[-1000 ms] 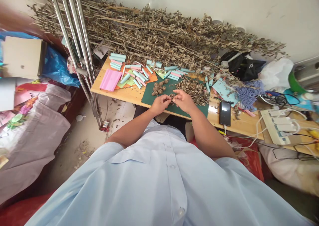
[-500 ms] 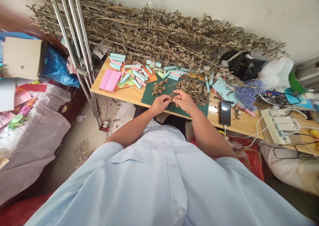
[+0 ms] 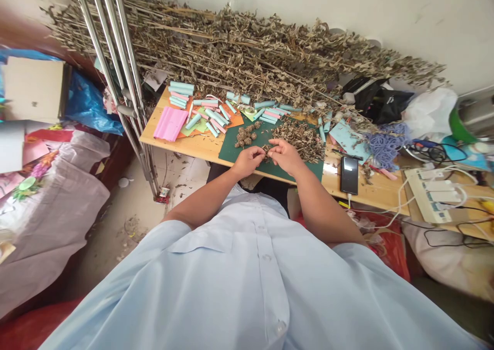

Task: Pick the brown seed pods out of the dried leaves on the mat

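Over the front of a dark green mat [image 3: 228,149], my left hand [image 3: 249,162] and my right hand [image 3: 284,157] nearly meet, fingertips pinched. Between them is a small bit of dried leaf, too small to make out clearly; which hand bears it I cannot tell. A heap of crumbled dried leaves [image 3: 303,140] lies just beyond my right hand. Several brown leaf balls [image 3: 246,135] sit on the mat beyond my left hand.
Rolled blue and pink papers [image 3: 216,116] and a pink sheet [image 3: 170,123] lie at the left. Dried stalks [image 3: 231,46] cover the back. A phone [image 3: 349,175], purple string [image 3: 386,146] and a power strip [image 3: 430,195] are at the right. Metal poles [image 3: 116,72] stand at the left.
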A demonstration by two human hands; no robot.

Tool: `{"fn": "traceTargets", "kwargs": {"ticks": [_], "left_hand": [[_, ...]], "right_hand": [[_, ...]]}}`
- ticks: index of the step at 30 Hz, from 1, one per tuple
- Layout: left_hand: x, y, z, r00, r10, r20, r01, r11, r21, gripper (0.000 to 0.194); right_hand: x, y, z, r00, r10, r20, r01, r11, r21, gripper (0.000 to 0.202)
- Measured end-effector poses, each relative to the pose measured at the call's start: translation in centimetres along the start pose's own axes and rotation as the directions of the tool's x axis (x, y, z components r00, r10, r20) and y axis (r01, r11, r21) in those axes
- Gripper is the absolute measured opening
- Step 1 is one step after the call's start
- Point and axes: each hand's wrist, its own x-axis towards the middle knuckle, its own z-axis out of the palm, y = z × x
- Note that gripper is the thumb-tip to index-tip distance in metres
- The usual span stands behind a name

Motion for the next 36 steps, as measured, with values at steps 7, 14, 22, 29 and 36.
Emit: {"fn": "traceTargets", "kwargs": {"ticks": [7,14,22,29,36], "left_hand": [[0.2,-0.3,0.0,1.000,-0.002,-0.010,0.002,1.000,-0.013,0.015],[0.2,-0.6,0.0,1.000,0.002,-0.024,-0.003,0.999,-0.049,0.015],[0.3,-0.7,0.0,1.000,0.000,-0.020,-0.001,0.998,-0.066,0.014],[0.2,-0.4,0.0,1.000,-0.007,-0.021,0.004,0.994,-0.106,0.013],[0.3,-0.9,0.0,0.999,-0.006,-0.051,0.000,0.993,-0.116,0.013]], "right_hand": [[0.3,0.5,-0.3,1.000,0.015,-0.020,-0.015,1.000,0.017,0.053],[0.6,0.3,-0.6,0.993,0.011,-0.118,-0.010,1.000,0.011,0.050],[1.9,0.8,0.1,0.972,-0.102,-0.214,0.093,0.994,-0.050,0.047],[1.8,0.5,0.4,0.961,-0.061,-0.272,0.054,0.998,-0.031,0.044],[0.0,-0.4,0.8,0.977,-0.063,-0.202,0.058,0.998,-0.031,0.046]]}}
